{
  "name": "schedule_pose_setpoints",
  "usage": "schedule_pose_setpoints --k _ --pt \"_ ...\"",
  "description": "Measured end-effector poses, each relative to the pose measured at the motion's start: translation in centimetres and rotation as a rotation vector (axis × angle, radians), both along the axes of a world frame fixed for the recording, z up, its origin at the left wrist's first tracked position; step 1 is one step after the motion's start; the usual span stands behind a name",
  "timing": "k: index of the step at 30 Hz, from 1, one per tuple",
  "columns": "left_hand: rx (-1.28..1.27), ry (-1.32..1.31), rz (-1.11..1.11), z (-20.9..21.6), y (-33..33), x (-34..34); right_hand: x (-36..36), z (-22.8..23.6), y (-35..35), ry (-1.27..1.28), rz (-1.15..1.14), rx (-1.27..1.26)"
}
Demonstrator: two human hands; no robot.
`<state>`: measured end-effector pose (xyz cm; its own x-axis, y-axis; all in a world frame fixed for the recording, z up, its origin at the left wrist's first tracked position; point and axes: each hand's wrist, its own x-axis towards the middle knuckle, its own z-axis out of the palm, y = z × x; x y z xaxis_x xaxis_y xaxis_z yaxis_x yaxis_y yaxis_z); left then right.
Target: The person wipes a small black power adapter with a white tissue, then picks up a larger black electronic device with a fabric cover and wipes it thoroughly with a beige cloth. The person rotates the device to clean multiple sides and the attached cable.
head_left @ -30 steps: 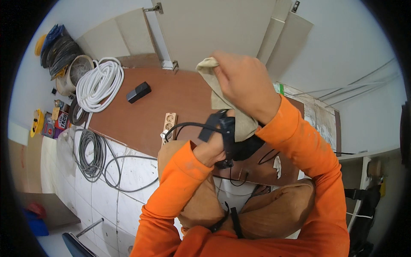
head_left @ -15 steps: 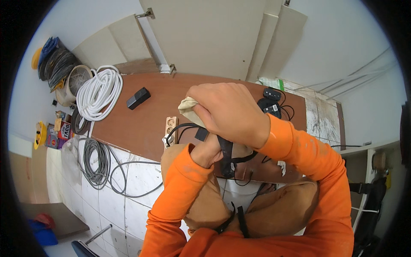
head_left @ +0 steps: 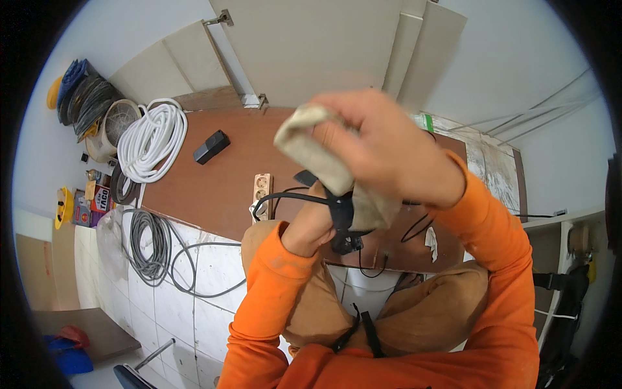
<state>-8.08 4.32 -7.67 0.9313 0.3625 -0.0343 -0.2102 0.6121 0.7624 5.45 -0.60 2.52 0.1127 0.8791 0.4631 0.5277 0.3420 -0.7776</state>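
My right hand, slightly blurred, is raised over the brown board with its fingers closed on a folded beige cloth. Lower down, my left hand wraps round a black corded device; its kind is hidden by the cloth and my hands. The cloth's lower end hangs against the right side of this device. A black cable loops from it toward a wooden-coloured power strip just left of my left hand.
A black box-shaped object lies on the board. Coiled white hose stands at its left edge, and a grey cable coil lies on the tiles. At right is an open shelf. A torn white scrap lies near my knee.
My right hand has lifted up and to the right, drawing the cloth up so that more of it shows. The left hand stays nearly in place.
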Motion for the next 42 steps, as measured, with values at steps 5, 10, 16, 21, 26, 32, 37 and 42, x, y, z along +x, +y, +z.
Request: schedule_pose_setpoints --k 5,10,16,21,26,32,37,42 --pt "0.049 0.306 0.097 1.9 -1.5 1.2 -2.0 -3.6 1.2 -0.402 -0.246 0.151" --pt "0.434 0.259 0.056 0.2 0.4 0.7 2.4 -3.3 3.4 -0.534 -0.426 0.298" --pt "-0.438 -0.418 -0.165 1.9 1.3 0.7 2.0 -0.5 0.4 0.786 -0.058 0.15" --pt "0.006 -0.338 0.126 -2.7 1.1 -1.9 -2.2 -3.4 -1.6 -0.75 0.04 0.413" --pt "-0.583 -0.588 -0.092 0.4 1.6 -1.8 1.1 -4.0 -1.4 -0.976 0.024 0.366" --pt "-0.69 -0.58 -0.06 2.6 2.7 -0.4 4.0 -4.0 -1.8 0.352 -0.115 0.039" --pt "-0.709 -0.488 0.076 2.8 2.4 -1.0 0.4 -2.4 -3.2 -0.431 -0.043 0.403" --pt "0.032 -0.066 0.567 -0.6 3.2 -1.4 0.5 -10.9 -3.0 -0.865 0.159 0.54"
